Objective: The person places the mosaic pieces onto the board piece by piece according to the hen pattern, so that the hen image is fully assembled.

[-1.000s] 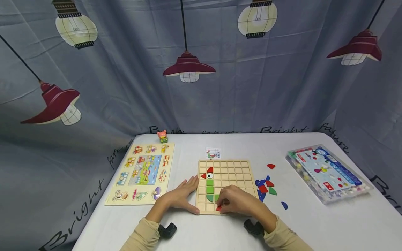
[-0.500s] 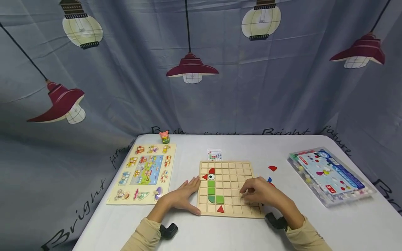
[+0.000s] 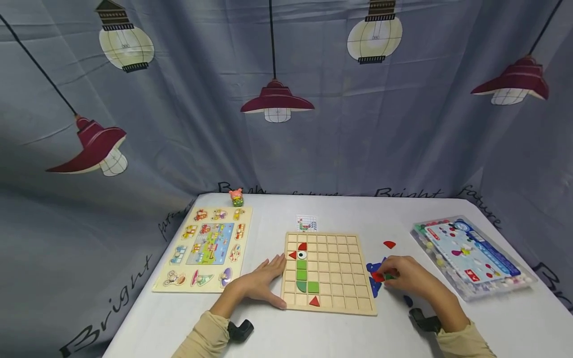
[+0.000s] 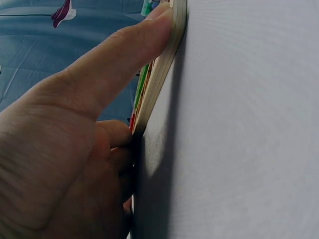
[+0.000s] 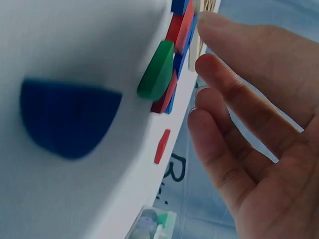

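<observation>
Blue-grey cloth [image 3: 331, 154] printed with lamps hangs behind a white table [image 3: 327, 333]. Head view: the board [image 3: 340, 281] lies flat, bearing a red triangle [image 3: 315, 302], an eye tile [image 3: 302, 255] and green squares [image 3: 302, 274]; a card [image 3: 306, 223] lies just beyond it. The left hand [image 3: 261, 283] rests at the board's left edge, fingers straight and spread, gripping nothing. The right hand [image 3: 407, 273] is over a pile [image 3: 375, 287] just right of the board. A puzzle [image 3: 210, 243] and figurine [image 3: 236, 197] occupy the left, a box [image 3: 474, 253] the right.

Left wrist view: the thumb [image 4: 119, 55] touches the board's edge, whose thickness shows only here. Right wrist view: the fingers are loosely bent, the thumb apart from them — a gap unclear from above — with nothing held. Whether they touch the pile cannot be told. A blue half-disc [image 5: 67, 119] lies apart in the foreground; a green piece [image 5: 158, 72] sits among red and blue ones.
</observation>
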`<state>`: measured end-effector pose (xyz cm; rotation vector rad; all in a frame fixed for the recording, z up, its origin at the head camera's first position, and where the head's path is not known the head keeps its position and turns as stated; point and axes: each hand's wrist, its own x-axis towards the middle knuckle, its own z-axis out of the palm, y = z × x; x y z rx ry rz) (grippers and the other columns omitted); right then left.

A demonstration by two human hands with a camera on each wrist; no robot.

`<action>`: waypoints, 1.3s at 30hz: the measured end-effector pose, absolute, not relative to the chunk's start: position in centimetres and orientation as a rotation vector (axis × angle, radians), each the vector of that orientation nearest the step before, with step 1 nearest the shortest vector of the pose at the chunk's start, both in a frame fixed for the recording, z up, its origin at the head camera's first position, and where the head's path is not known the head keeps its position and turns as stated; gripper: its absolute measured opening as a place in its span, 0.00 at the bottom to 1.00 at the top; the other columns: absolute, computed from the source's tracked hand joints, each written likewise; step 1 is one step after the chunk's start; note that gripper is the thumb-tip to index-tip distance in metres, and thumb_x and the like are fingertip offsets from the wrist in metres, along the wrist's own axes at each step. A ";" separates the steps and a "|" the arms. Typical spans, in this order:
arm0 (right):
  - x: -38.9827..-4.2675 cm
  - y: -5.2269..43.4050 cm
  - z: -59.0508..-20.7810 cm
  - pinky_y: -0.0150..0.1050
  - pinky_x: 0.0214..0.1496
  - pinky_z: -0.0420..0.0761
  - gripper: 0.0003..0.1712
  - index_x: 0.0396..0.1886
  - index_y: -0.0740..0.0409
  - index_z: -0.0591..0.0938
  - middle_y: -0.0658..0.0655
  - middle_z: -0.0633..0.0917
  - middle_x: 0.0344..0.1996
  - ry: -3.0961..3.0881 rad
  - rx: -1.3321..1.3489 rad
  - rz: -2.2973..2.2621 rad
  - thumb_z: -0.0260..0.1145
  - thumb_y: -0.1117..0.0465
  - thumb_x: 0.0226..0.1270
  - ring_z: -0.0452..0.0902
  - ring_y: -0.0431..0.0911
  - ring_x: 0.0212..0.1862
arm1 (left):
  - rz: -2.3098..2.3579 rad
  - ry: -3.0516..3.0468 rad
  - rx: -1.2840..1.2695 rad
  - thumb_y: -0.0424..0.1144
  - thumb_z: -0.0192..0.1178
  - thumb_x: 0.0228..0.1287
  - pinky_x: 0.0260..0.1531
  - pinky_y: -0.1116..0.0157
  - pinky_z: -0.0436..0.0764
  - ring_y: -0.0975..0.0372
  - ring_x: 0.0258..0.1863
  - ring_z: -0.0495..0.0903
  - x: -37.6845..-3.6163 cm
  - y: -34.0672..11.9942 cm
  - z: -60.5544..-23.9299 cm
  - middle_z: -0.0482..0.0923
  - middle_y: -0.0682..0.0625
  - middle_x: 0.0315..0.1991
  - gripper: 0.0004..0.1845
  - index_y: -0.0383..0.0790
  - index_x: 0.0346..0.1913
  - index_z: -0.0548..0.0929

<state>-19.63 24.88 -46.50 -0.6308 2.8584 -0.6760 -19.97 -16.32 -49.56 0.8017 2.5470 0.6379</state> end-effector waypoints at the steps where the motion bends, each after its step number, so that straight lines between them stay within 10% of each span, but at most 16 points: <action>1: -19.6 25.0 -46.5 0.30 0.34 0.79 0.13 0.35 0.54 0.89 0.46 0.84 0.34 2.858 -0.624 -0.665 0.77 0.65 0.47 0.73 0.39 0.34 | 0.635 2.547 0.804 0.64 0.72 0.44 0.79 0.53 0.40 0.56 0.80 0.37 -19.9 -16.3 -49.6 0.37 0.45 0.80 0.65 0.36 0.77 0.46; 8: -20.0 25.7 -47.0 0.44 0.45 0.86 0.15 0.38 0.56 0.88 0.51 0.85 0.40 2.804 -0.544 -0.651 0.76 0.70 0.47 0.77 0.44 0.40 | 0.619 2.549 0.808 0.64 0.71 0.45 0.79 0.53 0.40 0.56 0.80 0.37 -19.9 -16.2 -49.7 0.37 0.45 0.80 0.66 0.35 0.77 0.46; 18: -20.3 26.5 -46.9 0.32 0.38 0.82 0.21 0.35 0.55 0.89 0.54 0.86 0.41 2.868 -0.642 -0.644 0.63 0.80 0.48 0.78 0.46 0.41 | 0.643 2.546 0.805 0.62 0.72 0.45 0.79 0.52 0.39 0.55 0.80 0.37 -19.9 -16.2 -49.4 0.37 0.44 0.80 0.65 0.35 0.77 0.46; 39: -20.2 26.9 -47.1 0.32 0.34 0.80 0.15 0.34 0.53 0.89 0.49 0.82 0.33 2.779 -0.325 -0.673 0.80 0.65 0.43 0.72 0.43 0.34 | 0.643 2.531 0.799 0.63 0.72 0.45 0.79 0.52 0.39 0.56 0.80 0.36 -19.9 -16.2 -49.3 0.36 0.46 0.80 0.65 0.36 0.78 0.45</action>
